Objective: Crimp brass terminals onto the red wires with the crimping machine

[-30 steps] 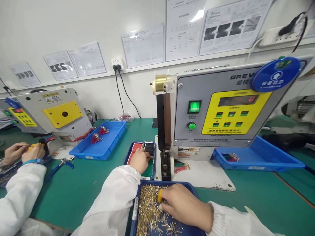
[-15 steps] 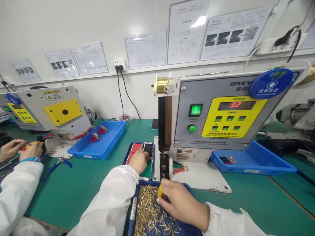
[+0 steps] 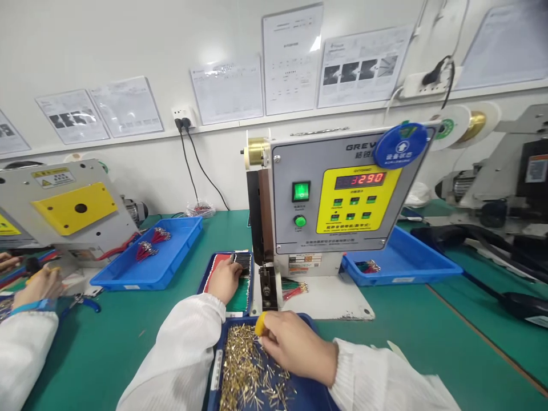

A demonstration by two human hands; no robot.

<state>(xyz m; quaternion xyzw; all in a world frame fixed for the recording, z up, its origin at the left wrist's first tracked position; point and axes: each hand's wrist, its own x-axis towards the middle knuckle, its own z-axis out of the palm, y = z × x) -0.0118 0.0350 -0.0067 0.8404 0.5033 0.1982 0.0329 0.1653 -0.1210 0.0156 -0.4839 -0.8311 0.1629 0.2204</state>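
My left hand (image 3: 225, 278) is closed, fingertips down at the black wires (image 3: 243, 264) in a small blue tray (image 3: 207, 273). Red wires (image 3: 217, 264) and green wires (image 3: 243, 294) lie beside them; whatever the fingers pinch is hidden. Over a dark blue tray (image 3: 314, 326) of loose gold metal pins (image 3: 242, 365), my right hand (image 3: 295, 345) is pinched, a yellow finger cover (image 3: 261, 323) on one finger. I cannot make out what it holds. The grey machine (image 3: 285, 228) stands just beyond, its black press part (image 3: 267, 285) between my two hands.
Green and red wires with metal ends (image 3: 296, 290) lie on the machine's white base (image 3: 338, 305). Blue bins stand right (image 3: 402, 279) and left (image 3: 145, 274). At far left, a co-worker's hand (image 3: 40, 288) works near blue-handled pliers (image 3: 83, 302).
My view has turned right, so the scene sits further left. The red display went from 32 to 3290. Both hands remain over the same trays, fingers slightly shifted.
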